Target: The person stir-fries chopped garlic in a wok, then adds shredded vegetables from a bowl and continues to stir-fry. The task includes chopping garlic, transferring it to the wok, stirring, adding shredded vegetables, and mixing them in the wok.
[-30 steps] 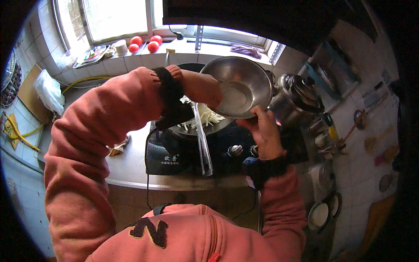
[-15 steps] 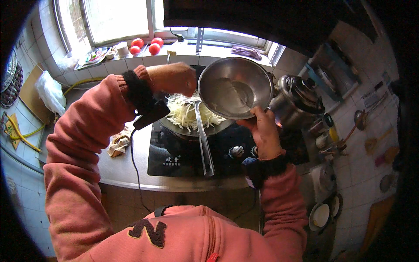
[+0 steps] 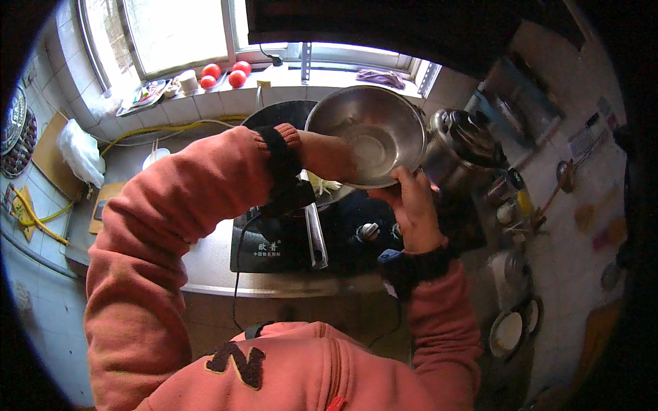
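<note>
My right hand grips the near rim of a metal bowl, thumb over the edge, and holds it tilted above the stove. My left hand reaches across into the bowl's lower left side; its fingers are smeared by motion. Beneath lies a dark wok, mostly hidden by my left arm. A few pale shreds show in it below my left wrist. A long metal utensil handle sticks out of the wok toward me.
The wok stands on a black cooktop with knobs. A lidded metal pot is close on the bowl's right. Tomatoes and a purple cloth lie on the windowsill. At left are a white bag and yellow hose.
My left hand has moved right, from above the wok into the bowl, and its arm now covers most of the shreds. My right hand keeps hold of the bowl, nearly in place.
</note>
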The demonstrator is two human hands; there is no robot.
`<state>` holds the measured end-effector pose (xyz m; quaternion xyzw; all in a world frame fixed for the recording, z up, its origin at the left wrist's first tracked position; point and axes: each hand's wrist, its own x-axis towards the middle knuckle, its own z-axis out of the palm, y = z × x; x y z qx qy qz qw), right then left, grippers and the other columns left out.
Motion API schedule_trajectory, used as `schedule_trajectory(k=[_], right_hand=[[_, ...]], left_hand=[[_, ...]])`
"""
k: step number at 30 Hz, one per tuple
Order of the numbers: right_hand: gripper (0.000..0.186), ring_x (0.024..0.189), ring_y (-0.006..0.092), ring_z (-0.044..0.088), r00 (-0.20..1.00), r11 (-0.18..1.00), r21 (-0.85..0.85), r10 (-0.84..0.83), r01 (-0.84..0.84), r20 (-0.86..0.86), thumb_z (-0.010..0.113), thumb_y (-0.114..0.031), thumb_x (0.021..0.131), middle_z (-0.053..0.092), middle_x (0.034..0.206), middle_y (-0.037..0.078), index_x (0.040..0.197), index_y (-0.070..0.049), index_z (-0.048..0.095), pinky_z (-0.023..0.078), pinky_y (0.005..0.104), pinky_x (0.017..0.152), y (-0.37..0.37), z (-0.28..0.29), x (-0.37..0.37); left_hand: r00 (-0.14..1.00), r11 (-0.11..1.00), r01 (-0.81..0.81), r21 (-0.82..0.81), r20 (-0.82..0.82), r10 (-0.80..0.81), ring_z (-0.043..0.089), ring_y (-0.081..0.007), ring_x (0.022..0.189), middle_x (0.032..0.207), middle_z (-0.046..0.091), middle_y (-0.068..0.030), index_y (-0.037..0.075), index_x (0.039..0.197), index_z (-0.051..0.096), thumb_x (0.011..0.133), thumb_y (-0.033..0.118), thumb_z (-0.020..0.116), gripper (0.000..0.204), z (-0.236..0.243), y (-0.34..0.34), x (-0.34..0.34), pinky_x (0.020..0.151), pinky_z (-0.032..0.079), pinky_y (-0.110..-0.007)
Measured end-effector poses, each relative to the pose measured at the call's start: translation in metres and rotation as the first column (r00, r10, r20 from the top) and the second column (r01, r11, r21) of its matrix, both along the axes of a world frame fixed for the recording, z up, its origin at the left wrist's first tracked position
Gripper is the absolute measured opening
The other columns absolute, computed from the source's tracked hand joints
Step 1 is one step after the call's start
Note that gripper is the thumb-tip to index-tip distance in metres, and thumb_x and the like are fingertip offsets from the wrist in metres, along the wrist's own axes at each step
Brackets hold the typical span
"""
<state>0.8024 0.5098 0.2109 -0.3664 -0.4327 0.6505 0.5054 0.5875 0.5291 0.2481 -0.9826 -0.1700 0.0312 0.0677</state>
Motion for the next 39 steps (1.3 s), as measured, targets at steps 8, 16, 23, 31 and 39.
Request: schedule_trajectory(k=[8,16,23,31,39], right_hand=[[0.026,0.077,0.0259,0.066,1.000,1.000,-0.007,0.026,-0.026,0.006,0.054,-0.008,0.083,0.064,0.093,0.013,0.106,0.003,0.057,0.060,0.0373,0.060,0.011,-0.011,0.001],[0.025,0.075,0.0260,0.066,0.999,0.999,-0.010,0.032,-0.032,0.004,0.055,-0.009,0.082,0.065,0.089,0.013,0.103,0.003,0.058,0.059,0.0376,0.061,0.014,-0.012,0.001],[0.027,0.077,0.0257,0.065,1.000,1.000,-0.001,0.003,-0.003,0.000,0.054,-0.008,0.082,0.064,0.094,0.012,0.106,0.003,0.057,0.060,0.0374,0.060,0.009,-0.011,-0.001],[0.026,0.082,0.0250,0.065,0.998,0.997,-0.020,0.068,-0.069,-0.016,0.054,-0.007,0.083,0.063,0.095,0.012,0.108,0.001,0.056,0.060,0.0379,0.062,-0.005,-0.005,-0.001],[0.032,0.083,0.0227,0.066,0.999,0.999,0.012,0.044,-0.044,0.001,0.056,-0.014,0.087,0.063,0.100,0.013,0.114,0.002,0.054,0.061,0.0348,0.060,-0.010,-0.008,0.003]], left_hand=[[0.953,0.914,-0.278,-0.295,0.032,0.301,0.062,-0.0337,0.084,0.090,0.064,-0.0178,0.003,0.103,0.062,0.088,0.008,0.053,0.018,0.009,-0.012,-0.015,0.075,0.050,-0.041],[0.803,0.845,-0.308,-0.438,0.356,0.477,0.066,-0.0268,0.088,0.092,0.068,-0.0121,0.005,0.094,0.070,0.083,0.007,0.066,0.012,0.019,-0.031,-0.063,0.080,0.052,-0.037],[0.761,0.860,-0.456,-0.230,0.400,0.511,0.062,-0.0330,0.088,0.097,0.064,-0.0161,0.003,0.098,0.065,0.084,0.004,0.057,0.016,0.018,-0.029,-0.085,0.078,0.051,-0.040],[0.943,0.985,-0.151,-0.079,0.289,0.167,0.061,-0.0324,0.096,0.106,0.063,-0.0172,0.004,0.107,0.063,0.080,0.001,0.056,0.028,-0.010,0.009,-0.023,0.086,0.050,-0.040],[0.959,0.903,-0.278,-0.326,-0.043,0.280,0.054,-0.0355,0.107,0.115,0.054,-0.0195,0.001,0.112,0.054,0.091,0.018,0.050,0.027,-0.013,-0.010,0.013,0.097,0.041,-0.043]])
